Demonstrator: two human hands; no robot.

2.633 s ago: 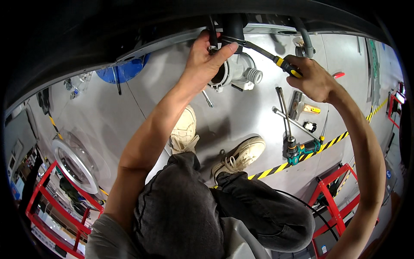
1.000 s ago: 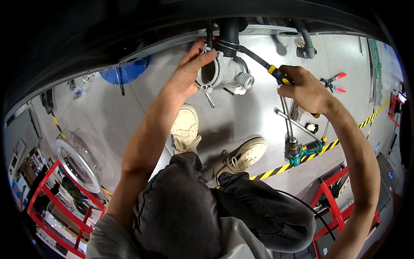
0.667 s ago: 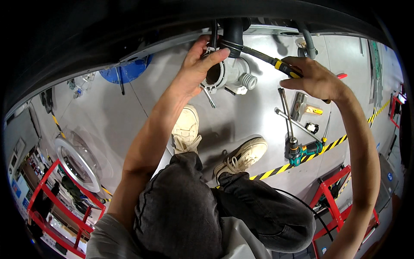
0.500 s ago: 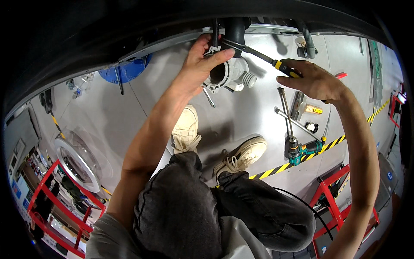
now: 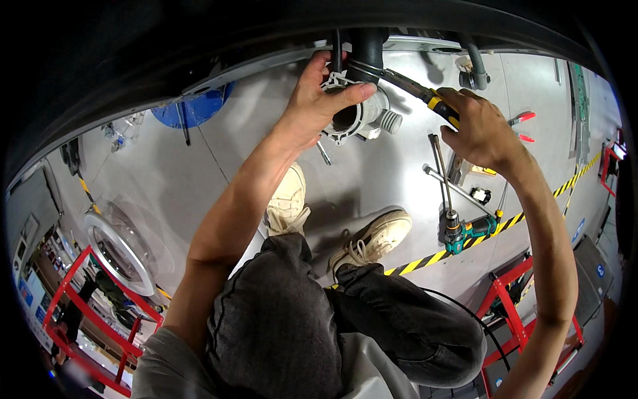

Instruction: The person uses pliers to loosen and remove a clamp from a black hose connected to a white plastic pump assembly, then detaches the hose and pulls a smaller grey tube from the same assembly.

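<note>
Head view: the grip of the left hand (image 5: pixel 318 101) curls around the grey pump (image 5: pixel 379 106) at the end of the black hose (image 5: pixel 367 56), apparently steadying it; the right hand (image 5: pixel 484 128) clasps a long yellow-handled tool (image 5: pixel 411 88), seemingly for reach.

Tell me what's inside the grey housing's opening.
Inside the grey housing, a dark hollow shows. The left hand covers part of it; whatever lies behind the hand or deeper is hidden.

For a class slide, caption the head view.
Left hand holds a grey plastic housing; right hand grips black-and-yellow pliers beside a black rubber hose.
</note>
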